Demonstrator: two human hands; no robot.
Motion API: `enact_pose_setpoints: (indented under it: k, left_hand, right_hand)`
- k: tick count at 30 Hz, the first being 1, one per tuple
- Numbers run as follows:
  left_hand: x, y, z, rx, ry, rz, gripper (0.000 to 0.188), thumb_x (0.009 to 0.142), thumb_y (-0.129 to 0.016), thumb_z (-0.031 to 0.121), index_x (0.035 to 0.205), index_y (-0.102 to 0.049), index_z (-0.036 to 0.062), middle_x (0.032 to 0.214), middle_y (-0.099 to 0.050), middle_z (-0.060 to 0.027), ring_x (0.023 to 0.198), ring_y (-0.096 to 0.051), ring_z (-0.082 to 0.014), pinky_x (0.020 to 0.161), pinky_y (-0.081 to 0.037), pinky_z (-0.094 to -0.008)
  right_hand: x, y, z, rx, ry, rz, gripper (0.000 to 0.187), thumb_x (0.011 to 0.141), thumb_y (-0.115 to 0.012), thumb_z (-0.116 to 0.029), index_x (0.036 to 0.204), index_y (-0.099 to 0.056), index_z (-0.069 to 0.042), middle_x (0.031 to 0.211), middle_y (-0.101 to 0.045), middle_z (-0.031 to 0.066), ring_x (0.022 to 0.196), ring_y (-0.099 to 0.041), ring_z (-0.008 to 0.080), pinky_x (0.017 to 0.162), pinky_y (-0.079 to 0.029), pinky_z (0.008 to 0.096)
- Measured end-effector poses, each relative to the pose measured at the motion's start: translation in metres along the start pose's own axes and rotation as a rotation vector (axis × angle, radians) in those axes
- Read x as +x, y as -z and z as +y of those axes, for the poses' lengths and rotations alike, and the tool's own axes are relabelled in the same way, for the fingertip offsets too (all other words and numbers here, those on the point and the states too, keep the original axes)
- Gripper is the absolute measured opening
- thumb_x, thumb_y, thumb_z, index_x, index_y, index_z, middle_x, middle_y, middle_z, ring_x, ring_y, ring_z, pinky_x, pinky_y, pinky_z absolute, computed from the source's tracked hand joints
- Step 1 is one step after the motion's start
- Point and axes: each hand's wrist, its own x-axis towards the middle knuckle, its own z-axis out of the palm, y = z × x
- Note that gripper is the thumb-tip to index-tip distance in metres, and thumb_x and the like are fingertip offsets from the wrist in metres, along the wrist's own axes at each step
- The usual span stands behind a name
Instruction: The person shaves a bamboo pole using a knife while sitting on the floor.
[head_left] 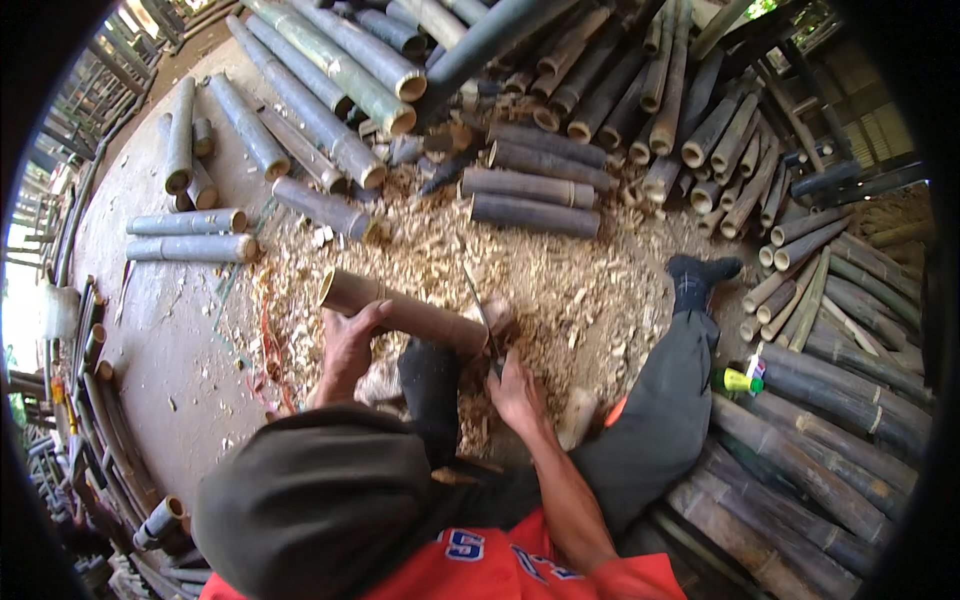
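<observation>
A brown bamboo tube (405,312) lies aslant in front of me, its open left end raised. My left hand (346,346) is closed on the tube near that end, thumb on the near side. The fingers of my right hand (517,388) wrap round the handle of a knife (481,310). Its narrow blade points away from me and crosses the tube's right end; I cannot tell whether it touches. Just beyond that end is a pale wooden block (502,322), partly hidden.
Wood chips (570,310) cover the ground around the work. Several short bamboo pieces (530,187) lie beyond, with longer poles (330,60) at the back and stacked bamboo (820,440) at the right. My dark shoe (697,280) rests at the right. A yellow-green bottle (740,380) lies on the stack.
</observation>
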Motion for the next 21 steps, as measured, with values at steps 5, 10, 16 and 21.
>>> enact_pose_setpoints:
  k: [5,10,16,21]
  left_hand:
    - [0.006,0.009,-0.01,-0.036,0.0,0.201,0.058,0.076,-0.091,0.015,0.12,-0.057,-0.0018,0.104,-0.066,-0.0128,0.095,-0.066,-0.021,0.073,-0.057,-0.0361]
    - [0.0,-0.007,-0.017,-0.031,-0.029,0.127,0.055,0.075,-0.092,0.012,0.115,-0.058,-0.0039,0.103,-0.068,-0.0126,0.084,-0.068,-0.0207,0.075,-0.058,-0.0352]
    - [-0.001,0.005,-0.011,0.025,-0.051,0.093,0.043,0.075,-0.092,0.011,0.105,-0.068,-0.0078,0.1,-0.07,-0.0112,0.086,-0.069,-0.0171,0.076,-0.057,-0.0313]
    - [0.002,0.01,-0.016,0.15,-0.006,-0.028,0.048,0.077,-0.091,0.013,0.111,-0.065,-0.0071,0.1,-0.069,-0.0099,0.085,-0.068,-0.0179,0.071,-0.057,-0.0326]
  right_hand:
    - [-0.04,0.042,-0.045,0.232,0.207,0.171,0.036,0.099,-0.063,-0.025,0.117,-0.048,0.002,0.088,-0.069,0.0258,0.082,-0.069,0.0468,0.069,-0.054,0.0535]
    - [-0.021,0.002,-0.004,0.081,0.218,0.192,0.034,0.099,-0.064,-0.022,0.117,-0.046,0.001,0.081,-0.069,0.0257,0.076,-0.07,0.0459,0.066,-0.055,0.0541]
    - [-0.035,0.033,-0.043,0.156,0.227,0.13,0.029,0.099,-0.064,-0.022,0.111,-0.047,-0.001,0.078,-0.068,0.0223,0.074,-0.071,0.0446,0.062,-0.055,0.0529]
    - [-0.025,-0.002,-0.006,0.186,0.169,0.201,0.031,0.097,-0.066,-0.023,0.112,-0.051,-0.001,0.082,-0.07,0.0205,0.076,-0.071,0.0448,0.067,-0.057,0.0502]
